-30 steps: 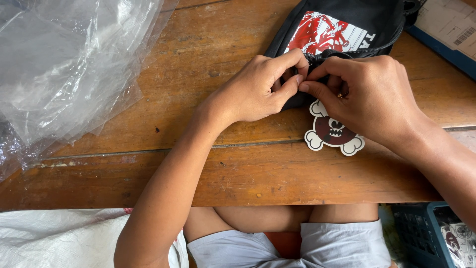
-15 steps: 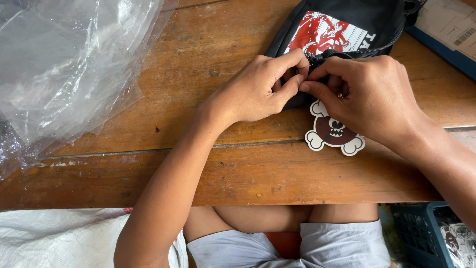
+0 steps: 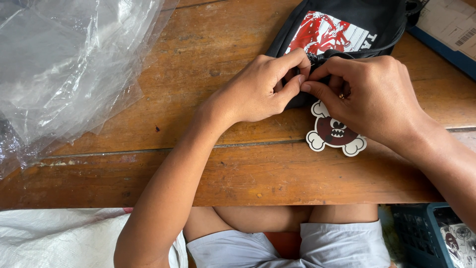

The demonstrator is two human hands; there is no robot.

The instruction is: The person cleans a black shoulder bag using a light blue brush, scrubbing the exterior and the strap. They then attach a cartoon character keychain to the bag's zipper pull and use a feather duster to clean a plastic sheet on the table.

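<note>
Both hands meet at the near edge of the black pouch [image 3: 342, 30] on the wooden tabletop [image 3: 208, 164]: I see my left hand [image 3: 260, 89] and right hand [image 3: 369, 97] pinching it, above a skull-and-bones tag [image 3: 334, 133].

From my remote seat this reads as a small packing or craft workspace, likely home-based: a worn wooden table [image 3: 148, 168] of scratched planks, a heap of clear plastic wrapping [image 3: 64, 64] piled on it, a flat cardboard parcel with a shipping label [image 3: 446, 25] at the far corner, and a dark plastic crate [image 3: 421, 233] of stock on the floor beside a white woven sack [image 3: 59, 238]
</note>
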